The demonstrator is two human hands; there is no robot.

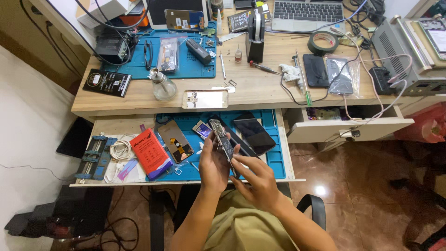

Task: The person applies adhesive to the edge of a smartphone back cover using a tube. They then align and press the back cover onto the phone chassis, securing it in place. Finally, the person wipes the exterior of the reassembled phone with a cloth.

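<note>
Both hands, left hand (213,166) and right hand (257,180), gripping an opened phone (223,139) at lower centre, above the blue mat (274,158).

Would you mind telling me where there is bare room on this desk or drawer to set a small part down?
Bare wood lies between the clear glass bottle and the black card, and right of the pale phone frame toward the white cable. The blue mat's right strip beside the dark phone is free. The desk's back edge is crowded.
</note>
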